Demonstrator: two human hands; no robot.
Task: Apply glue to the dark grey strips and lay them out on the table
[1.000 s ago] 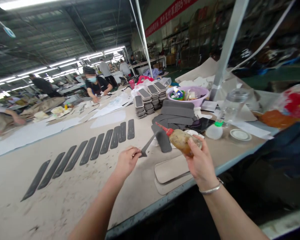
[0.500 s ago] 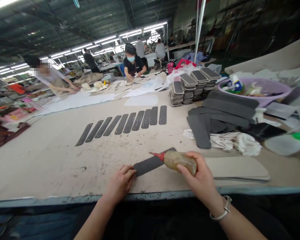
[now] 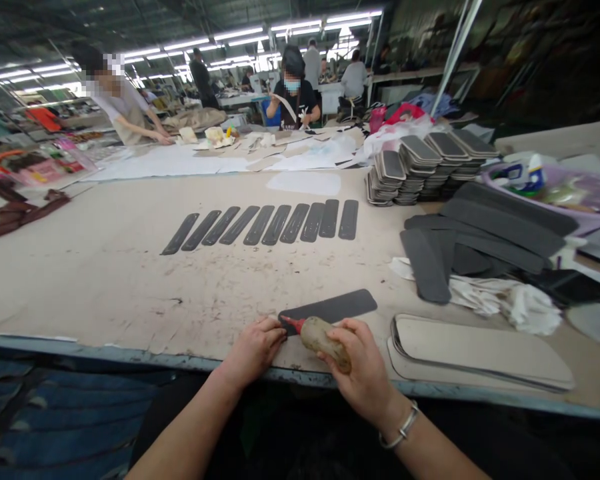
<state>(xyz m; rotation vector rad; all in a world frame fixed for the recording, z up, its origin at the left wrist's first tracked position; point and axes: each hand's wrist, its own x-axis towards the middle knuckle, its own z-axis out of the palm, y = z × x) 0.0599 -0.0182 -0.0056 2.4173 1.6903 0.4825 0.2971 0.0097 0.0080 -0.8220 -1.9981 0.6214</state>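
A dark grey flat panel with rounded corners lies slantwise near the table's front edge. At its left end, my left hand is closed, fingers together, gripping the panel's edge. My right hand is wrapped round a grimy yellowish squeeze bottle with a red nozzle. The bottle is tilted, its tip at the panel's left end beside my left fingertips. Farther back, a row of several dark grey strips carries a glossy coating. To the right of my right hand lies a stack of beige panels.
Dark grey panels are heaped on the right beside crumpled white cloth. Behind them stand stacks of grey-topped pieces and a purple basin. Two people work across the table.
My right hand has brought the bottle left and down, so its nozzle now reaches the panel's left end. My left hand stays at that end. The view has shifted; the far worker has lifted a pale strip.
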